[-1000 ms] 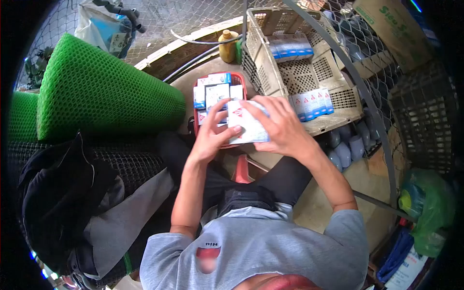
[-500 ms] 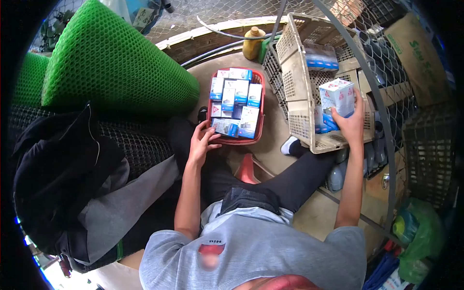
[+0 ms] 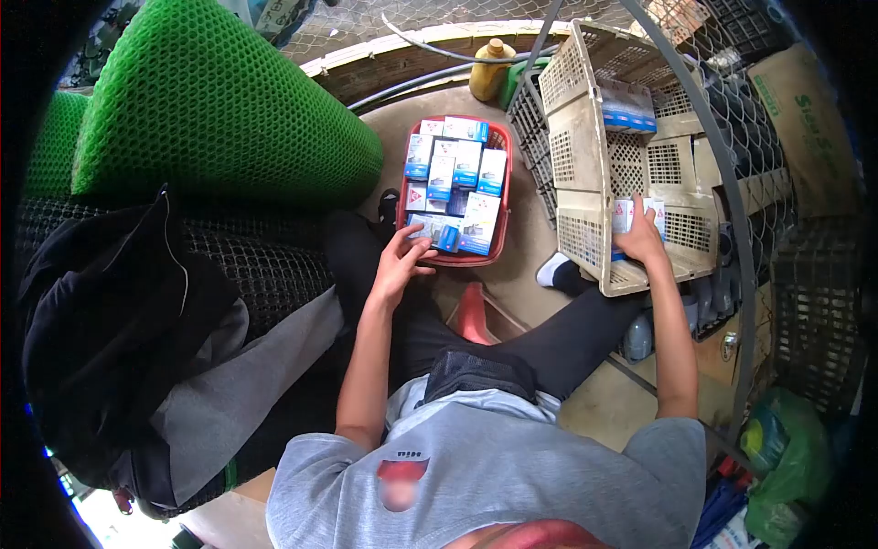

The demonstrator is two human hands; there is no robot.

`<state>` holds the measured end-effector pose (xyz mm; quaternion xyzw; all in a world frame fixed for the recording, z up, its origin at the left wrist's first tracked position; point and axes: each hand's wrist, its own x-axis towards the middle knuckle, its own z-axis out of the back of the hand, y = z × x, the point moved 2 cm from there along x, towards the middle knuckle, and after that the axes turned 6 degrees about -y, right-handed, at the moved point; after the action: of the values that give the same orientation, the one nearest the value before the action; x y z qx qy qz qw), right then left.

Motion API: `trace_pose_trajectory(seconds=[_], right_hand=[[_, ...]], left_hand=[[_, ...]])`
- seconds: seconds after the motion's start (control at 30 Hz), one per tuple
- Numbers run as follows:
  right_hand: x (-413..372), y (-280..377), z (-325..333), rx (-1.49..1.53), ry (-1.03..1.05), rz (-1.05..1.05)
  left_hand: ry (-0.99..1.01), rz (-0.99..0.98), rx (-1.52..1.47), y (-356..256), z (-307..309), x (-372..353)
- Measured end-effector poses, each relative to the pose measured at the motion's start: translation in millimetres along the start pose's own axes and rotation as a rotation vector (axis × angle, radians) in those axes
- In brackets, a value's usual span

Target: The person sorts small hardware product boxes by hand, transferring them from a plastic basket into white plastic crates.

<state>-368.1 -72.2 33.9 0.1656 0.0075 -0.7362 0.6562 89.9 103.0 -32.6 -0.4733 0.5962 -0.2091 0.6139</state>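
My right hand [image 3: 643, 240] is inside the beige plastic crate [image 3: 585, 160], resting on a stack of small white-and-red boxes [image 3: 626, 213] standing on the crate's floor; my fingers cover their lower part. My left hand [image 3: 404, 259] touches the near rim of the red basket [image 3: 403, 174], fingers on a blue-and-white box [image 3: 445, 234] at its front edge. The basket is packed with several such small boxes [image 3: 457, 165]. More blue boxes [image 3: 629, 105] lie at the far end of the crate.
Green mesh rolls [image 3: 215, 105] lie at the left, with a black bag [image 3: 110, 320] and black mesh below. A yellow bottle [image 3: 489, 71] stands behind the basket. A red stool [image 3: 476, 316] shows between my legs. Wire fencing, a metal bar [image 3: 722, 183] and a cardboard box [image 3: 809, 119] are at the right.
My right hand carried the stack of white-and-red boxes from in front of me to the right and lowered it into the beige crate. My left hand dropped to the red basket's near edge.
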Motion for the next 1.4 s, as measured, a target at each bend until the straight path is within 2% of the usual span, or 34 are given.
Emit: trace_pose_trajectory(seconds=[0.17, 0.23, 0.27, 0.3, 0.37, 0.4, 0.5, 0.63, 0.73, 0.77, 0.83, 0.87, 0.97, 1.03, 1.1, 1.17, 1.23, 1.27, 1.3, 1.33, 1.37, 1.4], right_hand=[[33.8, -24.3, -5.4, 0.003, 0.121, 0.051], [58.5, -47.3, -17.9, 0.297, 0.185, 0.081], [74.0, -68.3, -36.4, 0.349, 0.075, 0.086], [72.1, -64.1, -33.1, 0.350, 0.079, 0.089], [57.3, -51.2, -14.8, 0.570, 0.226, 0.002], [51.5, -45.4, -8.9, 0.648, 0.227, -0.030], [49.2, -44.8, -2.5, 0.653, 0.254, -0.011], [51.4, -48.1, -6.8, 0.650, 0.273, 0.064], [48.2, -30.3, 11.0, 0.331, 0.310, 0.040], [43.0, -20.9, 14.6, 0.333, 0.308, 0.040], [29.7, -4.8, 20.8, 0.029, -0.044, 0.512], [41.8, -23.1, 0.8, 0.171, 0.063, 0.503], [21.2, -4.6, 5.1, 0.172, 0.120, 0.374], [22.4, -1.6, 15.2, 0.175, 0.108, 0.406], [31.2, -5.2, 19.2, 0.223, 0.190, 0.371], [36.2, -10.3, 11.7, 0.320, 0.163, 0.337], [33.9, -14.6, 13.6, 0.342, -0.384, 0.418], [36.8, -24.8, 6.9, 0.588, -0.223, 0.236], [40.6, -32.9, 5.3, 0.587, -0.217, 0.235], [44.7, -45.1, -0.5, 0.616, -0.030, 0.052], [46.4, -57.4, -7.6, 0.640, 0.155, -0.134], [47.0, -62.0, -10.2, 0.646, 0.175, -0.161]], left_hand=[[0.019, 0.024, -0.015, 2.7, 1.4, 8.7], [0.006, 0.038, -0.008, 3.4, 3.3, 8.8], [0.012, 0.044, -0.013, 3.8, 3.3, 9.8], [0.019, 0.049, -0.018, 4.0, 3.5, 11.1], [0.014, 0.046, -0.022, 5.8, 4.2, 13.7], [0.013, 0.045, -0.026, 6.7, 3.6, 14.5], [0.039, 0.048, 0.004, 7.4, 2.7, 17.3], [0.027, 0.067, 0.034, 6.3, -0.3, 20.5], [0.032, 0.071, 0.063, 11.2, -3.4, 30.8], [0.039, 0.071, 0.091, 13.2, -4.9, 36.9], [0.044, 0.079, 0.121, 14.7, -9.8, 45.8], [0.059, 0.059, 0.125, 14.6, -13.0, 53.2], [0.073, 0.043, 0.132, 9.0, -25.5, 72.9], [0.068, 0.046, 0.129, 7.3, -33.4, 91.7], [0.092, 0.110, 0.142, 10.6, -39.6, 116.7], [0.081, 0.137, 0.172, 27.3, -41.2, 152.4], [-0.086, 0.154, 0.372, 63.8, -31.8, 200.4], [-0.087, 0.158, 0.370, 78.8, -29.1, 219.9], [-0.208, 0.094, 0.523, 91.3, -23.2, 237.3], [-0.325, 0.029, 0.678, 100.4, -18.2, 248.5], [-0.322, 0.034, 0.683, 111.5, -14.3, 258.0], [-0.353, -0.030, 0.769, 108.7, -14.2, 262.7]])
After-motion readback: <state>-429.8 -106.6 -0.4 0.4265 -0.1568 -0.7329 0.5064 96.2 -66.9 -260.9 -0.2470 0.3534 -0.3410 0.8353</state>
